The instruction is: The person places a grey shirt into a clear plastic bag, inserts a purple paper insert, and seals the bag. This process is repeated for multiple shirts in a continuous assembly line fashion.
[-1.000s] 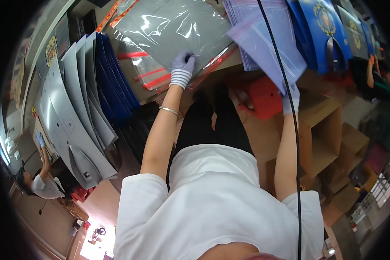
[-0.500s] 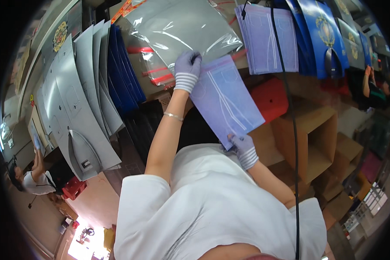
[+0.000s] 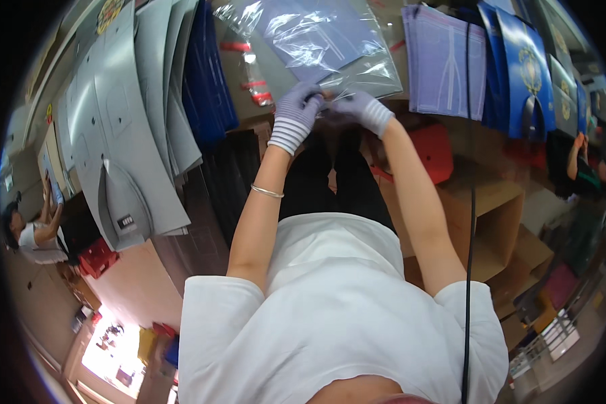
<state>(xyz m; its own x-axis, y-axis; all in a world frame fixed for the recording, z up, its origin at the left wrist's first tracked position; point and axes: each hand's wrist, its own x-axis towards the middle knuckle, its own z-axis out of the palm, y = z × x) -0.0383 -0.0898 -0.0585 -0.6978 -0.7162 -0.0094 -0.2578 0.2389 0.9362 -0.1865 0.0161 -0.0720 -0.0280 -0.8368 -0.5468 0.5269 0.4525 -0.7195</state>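
No words or numbers can be made out. A gold emblem [image 3: 531, 74] is borne by a blue sheet [image 3: 516, 46], and a small label [image 3: 125, 221] with blurred marks is seen on a grey sheet [image 3: 124, 138].

Purple sheet [image 3: 316, 30] — askew, under glossy clear plastic [image 3: 382, 75]

- Left: grey panels [image 3: 124, 128] and dark blue panels [image 3: 207, 81] bar sideways passage.
- Far right: a narrow gap runs between the clear bag [image 3: 378, 75] and the purple sheets [image 3: 441, 64].
- A black cable [image 3: 472, 209] hangs across those sheets.
- Near right: a cardboard box [image 3: 468, 196] obstructs lower down.
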